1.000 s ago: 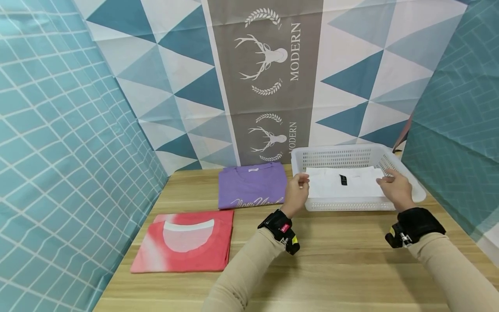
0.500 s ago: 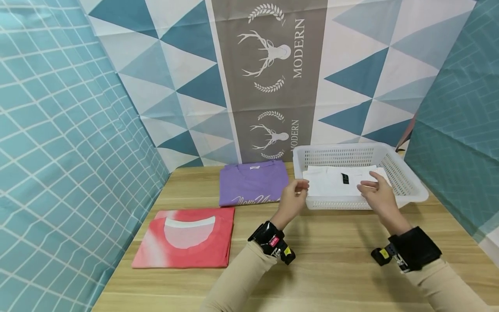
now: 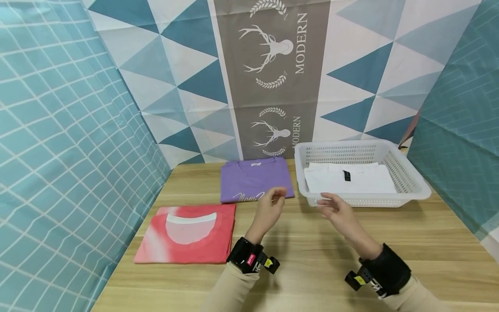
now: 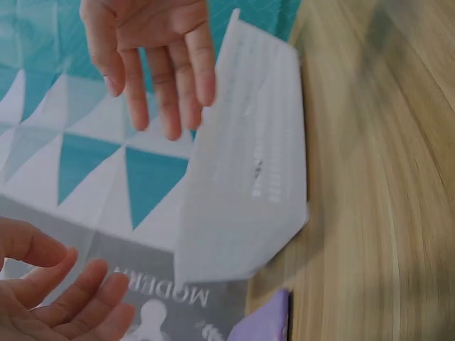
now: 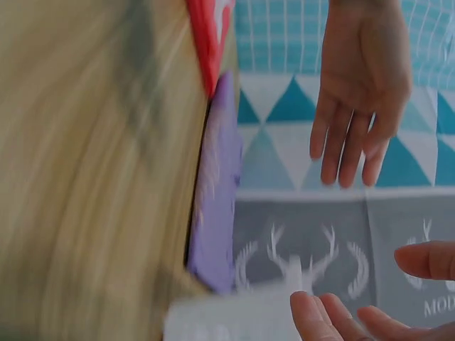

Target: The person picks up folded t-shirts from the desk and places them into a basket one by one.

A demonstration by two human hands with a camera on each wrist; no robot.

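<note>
A folded white shirt (image 3: 352, 178) with a black neck label lies inside the white perforated basket (image 3: 409, 195) at the back right. My left hand (image 3: 269, 211) hovers over the table at the near edge of the folded purple shirt (image 3: 249, 178), its fingers loosely bent around nothing. In front of the basket's near left corner, my right hand (image 3: 343, 219) is in the air, fingers relaxed and holding nothing. Both palms face each other in the left wrist view, where the right hand (image 4: 160, 67) shows bare fingers.
Near the table's left side lies a folded red and pink shirt (image 3: 187, 234). Patterned cloth (image 3: 273, 86) hangs behind the wooden table (image 3: 308, 268), with teal cloth (image 3: 456, 130) close to the basket's right. Black straps with small cameras are on both wrists.
Both hands have come away from the basket and the white shirt, moving left and toward the person. The right hand travelled furthest. The white shirt stays in the basket.
</note>
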